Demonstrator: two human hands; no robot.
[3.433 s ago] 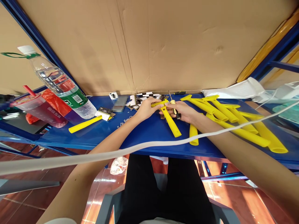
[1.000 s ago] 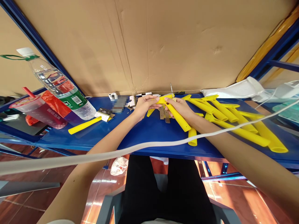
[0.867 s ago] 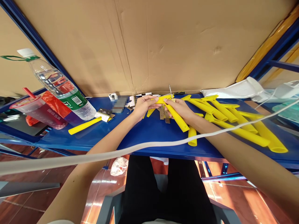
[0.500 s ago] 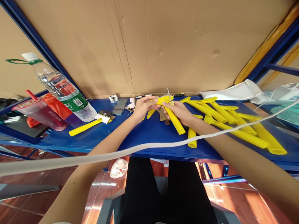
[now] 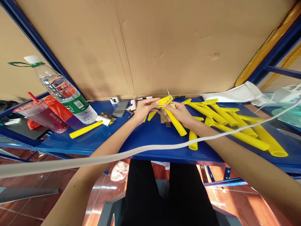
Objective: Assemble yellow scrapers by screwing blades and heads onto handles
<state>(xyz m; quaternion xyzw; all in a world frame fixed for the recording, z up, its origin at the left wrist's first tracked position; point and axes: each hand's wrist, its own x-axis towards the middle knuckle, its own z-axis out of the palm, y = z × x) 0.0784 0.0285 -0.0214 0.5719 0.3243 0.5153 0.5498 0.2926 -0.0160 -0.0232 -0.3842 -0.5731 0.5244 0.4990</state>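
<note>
The left hand (image 5: 147, 110) is curled around the top bar of a yellow plastic T-shaped tube (image 5: 175, 124), with its fingers half open. The right hand (image 5: 178, 114) is closed on the long part of that tube and also pinches a small tool (image 5: 168, 93) with a pale handle and a thin metal tip. The tube is over the middle of a blue metal desk (image 5: 152, 139). Right of the tube lie many smooth yellow tubes (image 5: 225, 114), too piled up to count. One short yellow tube (image 5: 192, 139) lies near it. Left of it lie one yellow stick (image 5: 86, 129), one clear plastic bottle (image 5: 66, 91) with a green label, and one plastic cup (image 5: 39, 113) with a red straw.
</note>
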